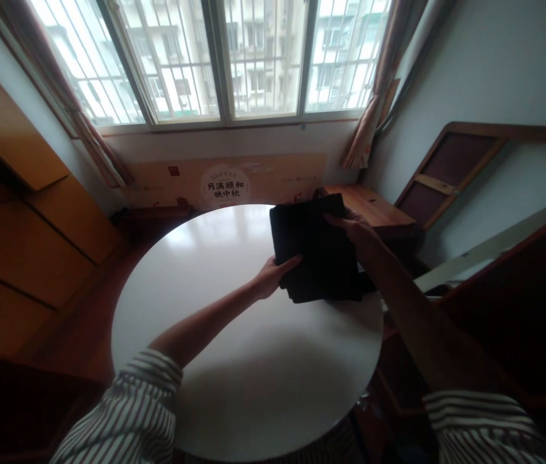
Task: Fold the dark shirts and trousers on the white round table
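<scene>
A folded black cloth [311,245], perhaps a garment, is held over the right part of the white round table [196,322]. My left hand [273,276] grips its left edge, with the thumb on top and the fingers hidden underneath. At its upper right corner, my right hand [350,225] is closed on the cloth, thumb lying over it. The lower edge shows more than one layer, but the dark fabric hides the details. Whether the bottom of the cloth touches the table, I cannot tell.
Behind the table runs a printed banner [263,183] below barred windows [263,64]. A low wooden cabinet [374,206] stands at the back right, near a wood-framed panel [447,167]. Orange-brown cabinets [26,245] line the left side.
</scene>
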`<state>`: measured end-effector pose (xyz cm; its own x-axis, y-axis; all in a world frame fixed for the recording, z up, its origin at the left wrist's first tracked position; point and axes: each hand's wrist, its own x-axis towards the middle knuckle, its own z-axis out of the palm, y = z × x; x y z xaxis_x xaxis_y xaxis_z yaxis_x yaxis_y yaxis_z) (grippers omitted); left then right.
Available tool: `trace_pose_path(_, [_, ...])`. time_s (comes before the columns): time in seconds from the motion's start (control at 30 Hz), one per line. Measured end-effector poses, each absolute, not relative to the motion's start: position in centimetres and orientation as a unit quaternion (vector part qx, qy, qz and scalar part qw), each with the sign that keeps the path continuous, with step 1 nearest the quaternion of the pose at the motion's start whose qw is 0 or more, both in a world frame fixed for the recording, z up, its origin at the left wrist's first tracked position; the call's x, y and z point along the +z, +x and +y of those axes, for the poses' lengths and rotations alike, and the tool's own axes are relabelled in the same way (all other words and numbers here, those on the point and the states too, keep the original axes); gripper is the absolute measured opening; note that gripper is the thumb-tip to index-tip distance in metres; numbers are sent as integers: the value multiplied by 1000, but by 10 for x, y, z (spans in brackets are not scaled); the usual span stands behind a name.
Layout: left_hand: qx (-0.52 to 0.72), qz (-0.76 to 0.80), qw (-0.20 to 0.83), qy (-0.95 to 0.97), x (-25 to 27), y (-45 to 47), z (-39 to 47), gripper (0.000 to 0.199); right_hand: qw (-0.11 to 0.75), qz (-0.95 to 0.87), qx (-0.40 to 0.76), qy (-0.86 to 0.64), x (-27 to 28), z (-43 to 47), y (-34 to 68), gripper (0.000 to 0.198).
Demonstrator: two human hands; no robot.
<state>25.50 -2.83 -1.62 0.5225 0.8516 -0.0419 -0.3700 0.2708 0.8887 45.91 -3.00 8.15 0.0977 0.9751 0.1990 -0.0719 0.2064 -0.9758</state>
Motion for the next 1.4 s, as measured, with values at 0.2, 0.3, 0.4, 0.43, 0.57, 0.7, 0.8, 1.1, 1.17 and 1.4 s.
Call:
trace_pose_path(0.2, [367, 261, 825, 341, -22, 330, -29, 44, 512, -451, 475, -555, 69, 36, 536, 28])
trace_pose_path(0.3, [347, 301, 833, 308, -26, 347, -28, 38, 471, -463, 481, -576, 53, 48, 551, 26])
trace_pose_path(0.4, [324, 312, 835, 316, -26, 352, -19, 36, 464, -476, 484, -569, 40, 49, 558, 29])
trace_pose_path(0.43, [308, 311, 838, 326, -25, 352, -16, 37, 461, -485, 477, -570, 37, 49, 559, 29])
trace_pose_path(0.57, [224, 358, 800, 426, -21, 342, -11, 42, 426, -553, 370, -613, 36, 59, 564, 32])
trace_pose_path(0.7, [223, 452, 525, 686, -18, 321, -18, 55, 419, -599, 248, -635, 44, 71, 553, 39])
trace_pose_path(0.8, [325, 385, 252, 826, -19, 309, -24, 43, 319, -728, 132, -592, 40, 67, 527, 41])
trace_pose_path(1.1, [276, 239, 106, 925, -44, 319, -34, 22, 38, -734, 97, -671, 7, 59, 483, 63])
trace_pose_path(1.17, [295, 262, 111, 912, -43, 320, -36, 13, 19, -730, 111, -674, 9, 65, 484, 64])
trace_pose_path(1.4, [291, 308, 142, 895, -32, 322, -32, 10, -15, -749, 118, -651, 17, 90, 493, 71])
